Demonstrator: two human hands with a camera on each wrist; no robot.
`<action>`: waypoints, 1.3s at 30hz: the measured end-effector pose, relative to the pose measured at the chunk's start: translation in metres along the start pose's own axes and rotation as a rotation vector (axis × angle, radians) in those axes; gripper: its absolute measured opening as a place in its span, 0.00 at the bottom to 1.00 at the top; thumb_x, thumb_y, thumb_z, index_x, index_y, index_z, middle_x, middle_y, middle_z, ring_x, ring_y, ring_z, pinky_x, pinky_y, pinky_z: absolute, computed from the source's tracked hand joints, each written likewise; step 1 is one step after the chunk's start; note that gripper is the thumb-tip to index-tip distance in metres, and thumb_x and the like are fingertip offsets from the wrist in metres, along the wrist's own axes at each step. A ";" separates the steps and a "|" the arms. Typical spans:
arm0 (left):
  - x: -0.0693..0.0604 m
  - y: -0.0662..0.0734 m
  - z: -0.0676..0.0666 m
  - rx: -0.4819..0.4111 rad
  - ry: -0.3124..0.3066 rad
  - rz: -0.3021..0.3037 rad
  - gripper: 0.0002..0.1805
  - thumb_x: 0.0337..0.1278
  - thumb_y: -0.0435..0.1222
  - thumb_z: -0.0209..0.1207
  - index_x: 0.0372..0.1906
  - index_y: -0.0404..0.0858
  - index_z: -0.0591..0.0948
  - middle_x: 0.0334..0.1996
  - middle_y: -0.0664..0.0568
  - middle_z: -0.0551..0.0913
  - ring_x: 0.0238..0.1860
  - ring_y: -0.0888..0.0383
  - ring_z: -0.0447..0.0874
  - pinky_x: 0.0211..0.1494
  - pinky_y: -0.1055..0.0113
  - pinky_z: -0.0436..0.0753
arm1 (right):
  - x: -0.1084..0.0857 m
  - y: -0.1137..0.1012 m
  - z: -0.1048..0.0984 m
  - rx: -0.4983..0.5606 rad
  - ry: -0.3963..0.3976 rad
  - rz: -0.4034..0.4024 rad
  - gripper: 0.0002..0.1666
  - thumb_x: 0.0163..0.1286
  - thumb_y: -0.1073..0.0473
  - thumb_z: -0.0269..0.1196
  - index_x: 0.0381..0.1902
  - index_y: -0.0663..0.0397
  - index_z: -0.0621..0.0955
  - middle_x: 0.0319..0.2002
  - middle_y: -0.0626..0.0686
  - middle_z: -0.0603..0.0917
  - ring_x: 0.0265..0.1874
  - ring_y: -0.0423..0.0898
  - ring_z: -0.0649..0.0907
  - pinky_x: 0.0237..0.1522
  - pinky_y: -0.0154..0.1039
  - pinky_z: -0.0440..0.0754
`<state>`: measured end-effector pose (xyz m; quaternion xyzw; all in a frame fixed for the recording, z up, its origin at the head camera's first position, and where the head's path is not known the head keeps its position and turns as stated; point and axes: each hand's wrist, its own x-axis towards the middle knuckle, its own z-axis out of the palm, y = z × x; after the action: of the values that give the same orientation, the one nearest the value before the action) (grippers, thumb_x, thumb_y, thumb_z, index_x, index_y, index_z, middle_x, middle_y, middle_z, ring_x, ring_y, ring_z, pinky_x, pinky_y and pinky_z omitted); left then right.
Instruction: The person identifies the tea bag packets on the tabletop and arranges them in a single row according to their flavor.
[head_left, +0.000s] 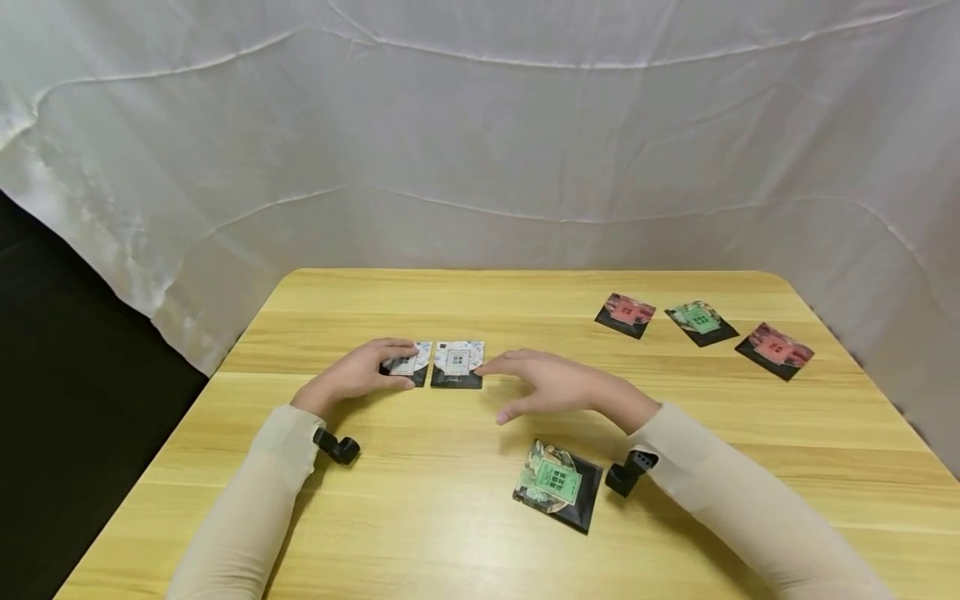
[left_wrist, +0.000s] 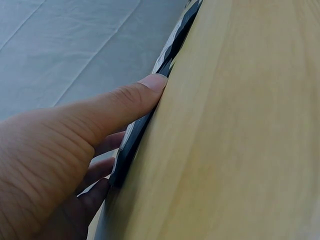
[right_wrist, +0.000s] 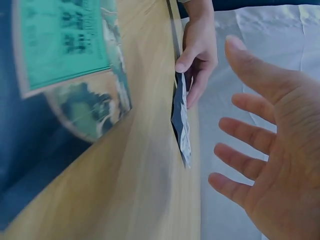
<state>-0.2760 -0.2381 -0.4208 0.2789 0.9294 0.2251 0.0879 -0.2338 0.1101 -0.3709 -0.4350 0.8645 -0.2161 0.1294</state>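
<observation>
Two white-and-black packets lie side by side on the table. Across the left packet (head_left: 405,363) rests my left hand (head_left: 365,369), fingers over its upper part and thumb at its near edge. The left wrist view shows the left hand (left_wrist: 55,145) with its thumb against the packet's dark edge (left_wrist: 135,142). My right hand (head_left: 555,383) hovers just right of the other white packet (head_left: 457,362), an index fingertip near its right edge. Spread and holding nothing, the right hand (right_wrist: 275,130) also shows in the right wrist view.
A green-labelled packet (head_left: 557,485) lies near the right forearm. Toward the back right are a red packet (head_left: 626,315), a green packet (head_left: 702,322) and another red packet (head_left: 776,351). A pale curtain (head_left: 480,150) hangs behind the wooden table (head_left: 420,517).
</observation>
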 end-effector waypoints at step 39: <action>-0.001 0.000 0.002 -0.001 0.020 -0.006 0.39 0.59 0.56 0.63 0.71 0.42 0.70 0.71 0.47 0.65 0.72 0.43 0.58 0.71 0.42 0.59 | -0.073 0.004 0.018 0.136 -0.116 -0.066 0.48 0.55 0.38 0.70 0.72 0.41 0.68 0.70 0.46 0.67 0.68 0.47 0.65 0.68 0.53 0.64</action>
<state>-0.2748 -0.2383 -0.4225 0.2738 0.9310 0.2278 0.0795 -0.1865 0.1665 -0.3858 -0.4653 0.8239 -0.2531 0.2013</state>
